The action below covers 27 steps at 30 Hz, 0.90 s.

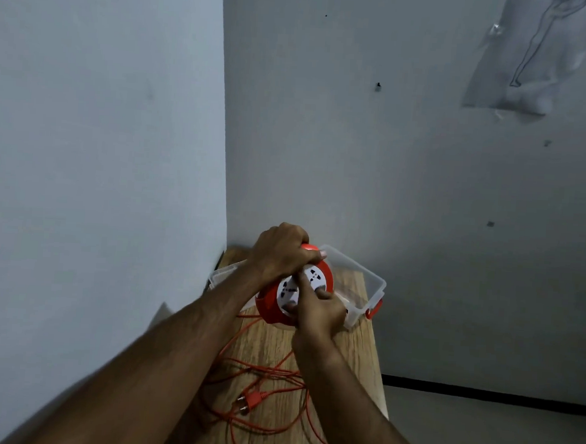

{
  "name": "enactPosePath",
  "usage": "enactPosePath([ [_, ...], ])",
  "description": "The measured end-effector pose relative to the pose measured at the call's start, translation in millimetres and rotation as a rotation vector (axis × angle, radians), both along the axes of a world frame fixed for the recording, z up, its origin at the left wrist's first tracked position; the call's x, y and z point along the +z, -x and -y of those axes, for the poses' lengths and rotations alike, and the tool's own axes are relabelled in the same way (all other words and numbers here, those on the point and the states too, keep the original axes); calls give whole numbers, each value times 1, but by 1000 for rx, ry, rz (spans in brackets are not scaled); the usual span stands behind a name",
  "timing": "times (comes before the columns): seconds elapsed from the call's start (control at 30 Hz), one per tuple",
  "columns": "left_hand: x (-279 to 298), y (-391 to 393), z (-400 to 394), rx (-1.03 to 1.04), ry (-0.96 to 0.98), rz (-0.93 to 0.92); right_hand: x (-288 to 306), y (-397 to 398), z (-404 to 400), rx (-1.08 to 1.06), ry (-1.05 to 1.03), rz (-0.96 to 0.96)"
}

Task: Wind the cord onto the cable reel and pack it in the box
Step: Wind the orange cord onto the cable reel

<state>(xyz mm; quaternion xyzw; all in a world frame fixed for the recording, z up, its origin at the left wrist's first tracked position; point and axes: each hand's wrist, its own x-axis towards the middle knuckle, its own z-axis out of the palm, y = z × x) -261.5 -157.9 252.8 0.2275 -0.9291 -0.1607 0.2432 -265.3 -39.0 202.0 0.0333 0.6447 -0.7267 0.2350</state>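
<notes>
There is one round orange plastic cable reel [268, 304] with a white socket face, one long orange cord [268, 374], one orange two-pin plug [250, 400] and one clear plastic box [367, 278] with an orange latch, all on one narrow wooden table [270, 344] that stands in the corner of grey walls.

The reel is held above the far part of the table, its white face turned toward the camera and a little tilted. The box is behind it, at about 2 o'clock from the reel, and it looks open. The cord falls from the lower edge of the reel at 6 o'clock and lies in many loose loops on the near part of the table; the plug rests among these loops.

Both arms are bare and reach forward. The left hand [281, 248] is clenched around the handle at 12 o'clock of the reel, knuckles up. The right hand [320, 312] comes from 5 o'clock and grips something small at the white face with bent fingers; I cannot tell exactly what.
</notes>
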Motion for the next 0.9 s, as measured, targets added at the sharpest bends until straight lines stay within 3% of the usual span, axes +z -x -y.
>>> enactPosePath([
  [0.1,-2,-1,2,5,2,11,13,3,-2,-28,192,290],
  [0.17,-2,-5,7,6,-59,4,15,4,-12,79,167,212],
  [0.23,2,-9,12,10,-143,-31,10,3,-26,109,-11,-206],
  [0.33,9,-11,17,1,-177,-52,0,8,-46,53,-265,-1189],
  [0.37,11,-10,18,-9,-169,-44,-1,10,-48,88,-329,-1436],
  [0.43,13,-7,17,-29,-167,-25,-4,14,-46,196,-527,-1709],
  [0.57,11,-1,12,-42,-172,-22,-1,17,-39,256,-752,-1736],
  [0.8,7,-1,9,-64,-121,6,6,30,-30,296,-649,-1685],
  [0.9,8,-1,10,-47,-108,11,10,26,-28,332,-502,-1464],
])
